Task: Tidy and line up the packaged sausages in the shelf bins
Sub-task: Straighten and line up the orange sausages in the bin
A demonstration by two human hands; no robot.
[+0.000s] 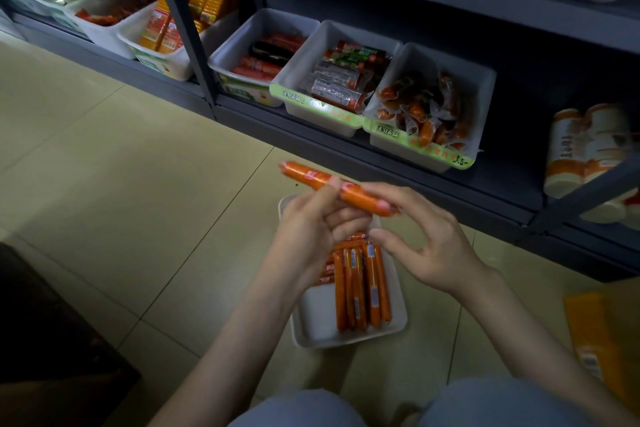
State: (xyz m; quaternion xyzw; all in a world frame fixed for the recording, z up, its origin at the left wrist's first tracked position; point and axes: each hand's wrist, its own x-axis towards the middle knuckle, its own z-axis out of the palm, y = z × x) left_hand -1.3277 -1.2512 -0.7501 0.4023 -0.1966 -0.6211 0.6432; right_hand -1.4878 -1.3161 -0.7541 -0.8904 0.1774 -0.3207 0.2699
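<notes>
A white bin [311,326] stands on the floor between my knees, with several orange sausage sticks [362,288] lined up lengthwise in its right half. My left hand [311,232] grips a small bundle of orange sausages [311,178] held above the bin's far end, pointing up to the left. My right hand [426,239] touches the bundle's right end with its fingertips, the thumb apart below. On the low shelf stand several white bins [325,114] of packaged sausages.
The grey shelf frame [194,45] has a slanted upright post at the left. Stacked orange-and-white cups [585,149] sit at the far right of the shelf. A yellow package [595,340] lies on the tile floor at right. A dark object [52,340] fills the lower left.
</notes>
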